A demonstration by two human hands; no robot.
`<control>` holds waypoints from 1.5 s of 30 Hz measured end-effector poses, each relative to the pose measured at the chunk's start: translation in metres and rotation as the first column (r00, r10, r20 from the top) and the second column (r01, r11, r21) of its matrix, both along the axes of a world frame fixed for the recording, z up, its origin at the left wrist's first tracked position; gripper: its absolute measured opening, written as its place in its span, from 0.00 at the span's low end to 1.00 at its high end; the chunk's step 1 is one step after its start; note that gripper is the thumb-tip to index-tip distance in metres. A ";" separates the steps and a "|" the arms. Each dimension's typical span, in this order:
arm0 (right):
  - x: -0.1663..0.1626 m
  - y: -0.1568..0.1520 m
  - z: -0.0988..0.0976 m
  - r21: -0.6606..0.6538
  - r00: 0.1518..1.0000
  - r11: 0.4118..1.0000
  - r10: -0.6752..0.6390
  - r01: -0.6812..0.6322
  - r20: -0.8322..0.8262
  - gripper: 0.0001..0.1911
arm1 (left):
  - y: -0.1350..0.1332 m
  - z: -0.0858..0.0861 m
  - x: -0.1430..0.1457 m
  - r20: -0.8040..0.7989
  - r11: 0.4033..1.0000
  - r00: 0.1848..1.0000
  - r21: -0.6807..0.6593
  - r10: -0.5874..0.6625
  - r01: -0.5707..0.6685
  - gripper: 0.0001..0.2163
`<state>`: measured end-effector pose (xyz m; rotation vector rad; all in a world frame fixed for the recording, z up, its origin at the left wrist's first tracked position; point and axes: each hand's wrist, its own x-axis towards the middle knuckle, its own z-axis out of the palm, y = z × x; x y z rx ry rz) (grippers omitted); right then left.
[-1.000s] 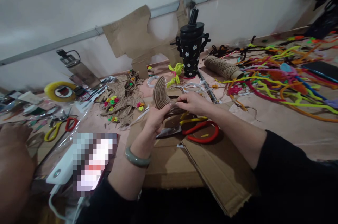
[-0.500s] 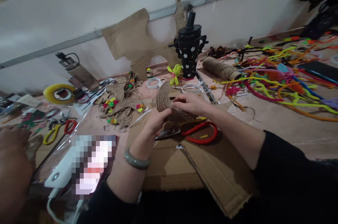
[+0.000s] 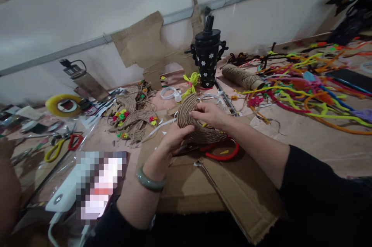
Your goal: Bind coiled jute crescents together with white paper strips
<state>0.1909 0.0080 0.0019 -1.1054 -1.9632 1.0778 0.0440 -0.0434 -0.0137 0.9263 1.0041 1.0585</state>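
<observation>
A curved, crescent-like piece covered in rows of brown twine (image 3: 186, 113) is held up between both hands. My left hand (image 3: 174, 138) grips its lower left edge, thumb on the front face. My right hand (image 3: 209, 115) pinches the inner side of the curve, with fingertips against the twine. Right under the piece lie red-handled scissors (image 3: 225, 156), partly hidden by it, on a cardboard sheet (image 3: 180, 185). Similar twine-covered curves (image 3: 139, 117) with small coloured flowers are piled to the left.
Behind stand a black flowered tumbler (image 3: 207, 57) and a twine roll (image 3: 242, 77). Colourful pipe cleaners (image 3: 314, 99) spread at right. On the left are a phone (image 3: 104, 185), a white power bank (image 3: 68, 181), yellow-and-red scissors (image 3: 58, 150), yellow tape (image 3: 50, 105) and another person's arm (image 3: 8, 189).
The twine piece has tilted and shifted slightly right, showing more of its ridged face. A small bottle behind it has come into view. The other person's arm has drawn back left.
</observation>
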 end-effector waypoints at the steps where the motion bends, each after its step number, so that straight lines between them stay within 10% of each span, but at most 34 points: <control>1: 0.000 0.001 0.000 -0.002 1.000 1.000 0.006 -0.006 -0.006 0.13 | 0.000 0.000 0.000 -0.003 1.000 1.000 0.000 -0.002 0.002 0.16; 13: 0.001 0.005 -0.005 -0.055 0.995 0.997 0.058 -0.062 -0.079 0.12 | 0.003 -0.006 -0.003 -0.011 1.000 1.000 -0.001 -0.005 0.005 0.16; 45: 0.011 0.002 0.003 0.329 0.893 0.927 0.015 -0.182 0.450 0.08 | 0.020 -0.005 -0.026 -0.074 0.941 0.938 0.007 0.339 -0.339 0.13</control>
